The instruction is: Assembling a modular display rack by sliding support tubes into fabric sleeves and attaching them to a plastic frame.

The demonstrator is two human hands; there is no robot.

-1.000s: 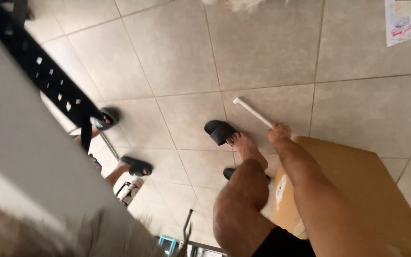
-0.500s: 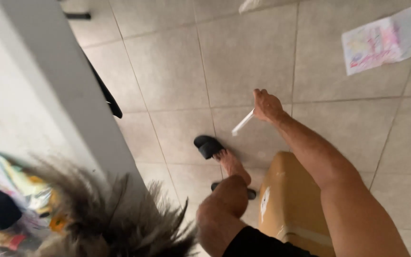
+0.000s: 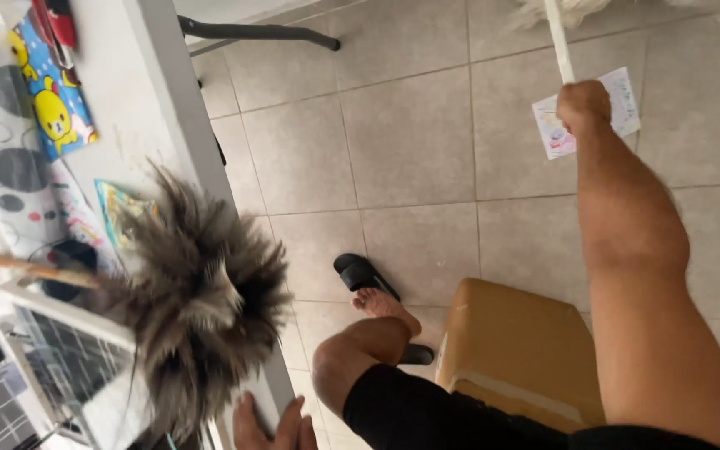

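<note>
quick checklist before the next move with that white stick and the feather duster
1. Right hand closed around the white stick: ok.
2. Top end of the stick in view: not ok, it leaves the frame.
3. Feather duster over the table edge: ok.
4. What holds the duster handle: cannot tell.
5. Left hand on the table edge, holding nothing: ok.
6. Paper sheet on the floor under the raised hand: not ok.

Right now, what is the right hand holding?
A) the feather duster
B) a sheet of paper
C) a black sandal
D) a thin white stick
D: the right hand is closed around a thin white stick raised over the tiled floor, while the feather duster is over by the table edge.
</note>
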